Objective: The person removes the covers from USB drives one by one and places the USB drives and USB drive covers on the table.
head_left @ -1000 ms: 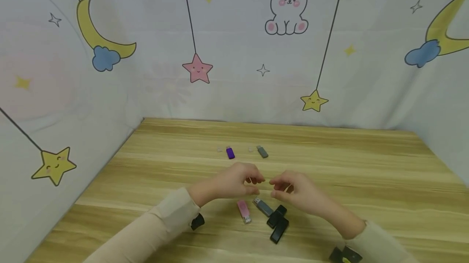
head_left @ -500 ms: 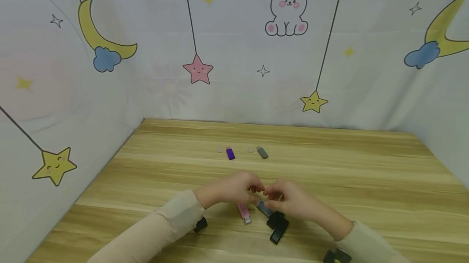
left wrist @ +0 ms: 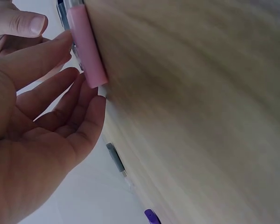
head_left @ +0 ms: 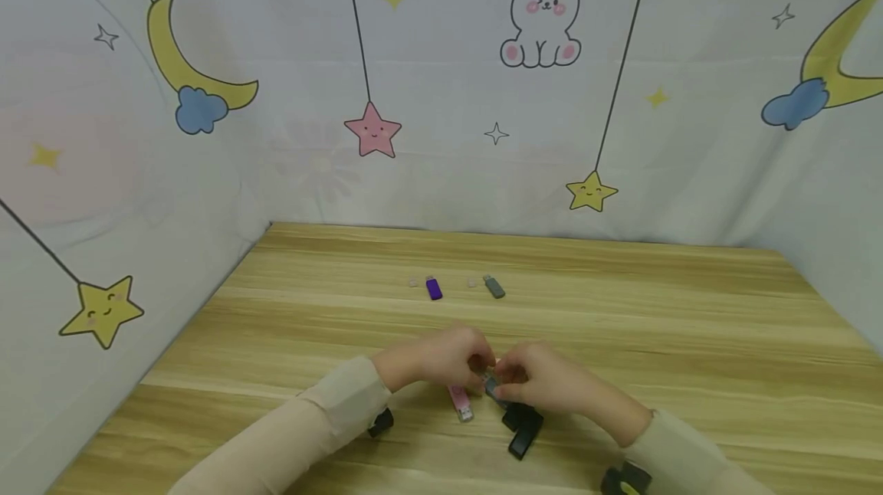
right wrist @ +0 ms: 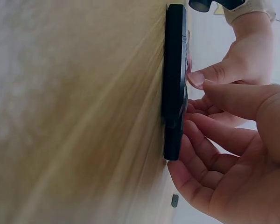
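Both hands bend over the middle of the wooden table. A grey USB stick (head_left: 491, 388) lies between their fingertips, its metal plug toward my left hand (head_left: 451, 357). That hand's thumb and fingers stand apart around the plug end, beside a pink USB stick (head_left: 460, 403). In the left wrist view the pink stick (left wrist: 87, 46) overlaps my left fingertips. My right hand (head_left: 555, 380) reaches in with bent fingers and a gap below the thumb; a black USB stick (right wrist: 175, 60) hides its fingertips from the right wrist view. Contact with the grey stick is unclear.
Toward the back lie a purple USB stick (head_left: 434, 289) and another grey USB stick (head_left: 494, 287), each beside a small clear cap (head_left: 472, 283). A black stick (head_left: 526, 435) lies below my right hand. A patterned cloth (head_left: 441, 173) encloses the table.
Both hands have come down and closer together, from above the sticks to around the grey one. The sticks themselves show little movement.
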The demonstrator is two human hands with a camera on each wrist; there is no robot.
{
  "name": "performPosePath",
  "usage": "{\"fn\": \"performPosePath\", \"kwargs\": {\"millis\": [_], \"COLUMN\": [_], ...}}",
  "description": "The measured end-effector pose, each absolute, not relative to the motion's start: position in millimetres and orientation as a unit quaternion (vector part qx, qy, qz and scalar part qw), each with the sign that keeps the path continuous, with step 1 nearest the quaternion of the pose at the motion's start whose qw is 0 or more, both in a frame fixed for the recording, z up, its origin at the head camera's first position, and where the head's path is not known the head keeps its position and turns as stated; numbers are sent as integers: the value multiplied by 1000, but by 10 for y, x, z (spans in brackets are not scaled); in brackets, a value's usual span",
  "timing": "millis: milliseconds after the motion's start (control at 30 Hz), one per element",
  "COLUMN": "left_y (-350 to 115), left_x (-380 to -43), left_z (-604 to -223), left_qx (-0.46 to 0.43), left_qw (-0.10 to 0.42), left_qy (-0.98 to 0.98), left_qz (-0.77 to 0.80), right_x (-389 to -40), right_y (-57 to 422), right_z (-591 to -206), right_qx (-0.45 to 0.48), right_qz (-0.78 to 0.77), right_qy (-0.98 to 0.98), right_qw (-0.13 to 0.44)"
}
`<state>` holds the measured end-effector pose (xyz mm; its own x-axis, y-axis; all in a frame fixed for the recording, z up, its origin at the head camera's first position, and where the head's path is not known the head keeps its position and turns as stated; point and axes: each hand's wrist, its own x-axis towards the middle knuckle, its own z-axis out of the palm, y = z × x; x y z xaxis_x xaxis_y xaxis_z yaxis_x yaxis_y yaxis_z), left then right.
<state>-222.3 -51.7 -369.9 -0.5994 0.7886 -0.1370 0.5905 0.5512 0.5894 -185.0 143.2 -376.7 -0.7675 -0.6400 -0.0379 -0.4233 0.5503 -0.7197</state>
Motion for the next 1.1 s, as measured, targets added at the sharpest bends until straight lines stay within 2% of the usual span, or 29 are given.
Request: {"fn": "performPosePath", "kwargs": {"millis": [233,567,1100], "left_y": [-482,-458,-472], "left_x": [-2213,-2218,-2247], "left_z": [-3720,-3760,-3748], "left_qx": [390,390,380], "left_qw": [205,191,198], "left_qy": [863,869,873], "left_qz": [248,237,234], "right_x": [-1863,-1868,-1864], "right_y": [1398,1374,1298], "right_z": [-3779,-3791,-3770], "right_qx": [-304,-306,-280], "right_qz": [-355,-339,-332], "right_qy": [868,876,888], "right_qw": [165,154,152]}}
